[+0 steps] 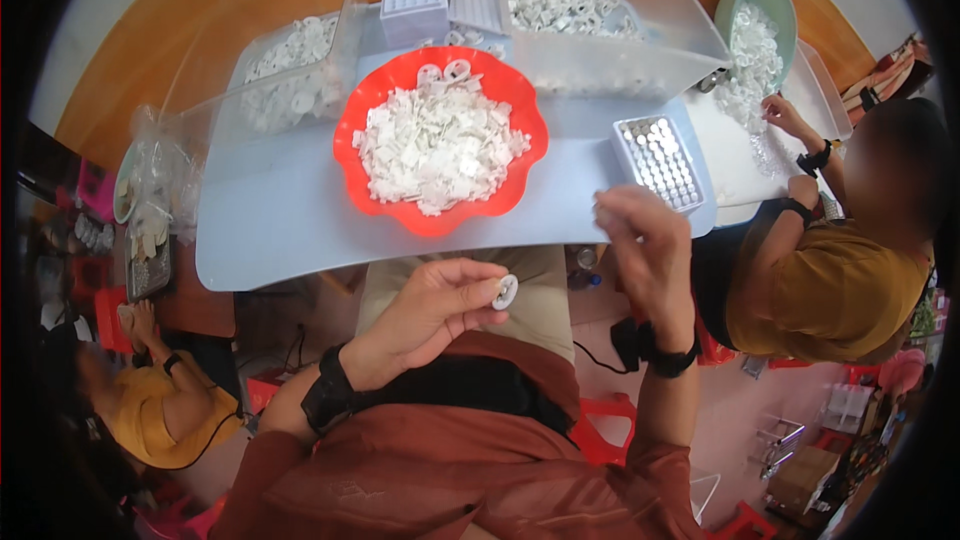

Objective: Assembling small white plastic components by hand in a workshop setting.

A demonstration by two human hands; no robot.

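On the blue table (270,202), a bowl (430,224) is placed beyond the left hand (428,308), seemingly for reach. By that hand a disc (508,292) is pinched; whether the blurred right hand (650,240) is loaded cannot be told.

Bright, soft light, dark curved fisheye rim, blur on the right of 2 hands (650,242)

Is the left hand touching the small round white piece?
Touching: the head view shows the left hand holding the small round white piece at its thumb and fingertips.
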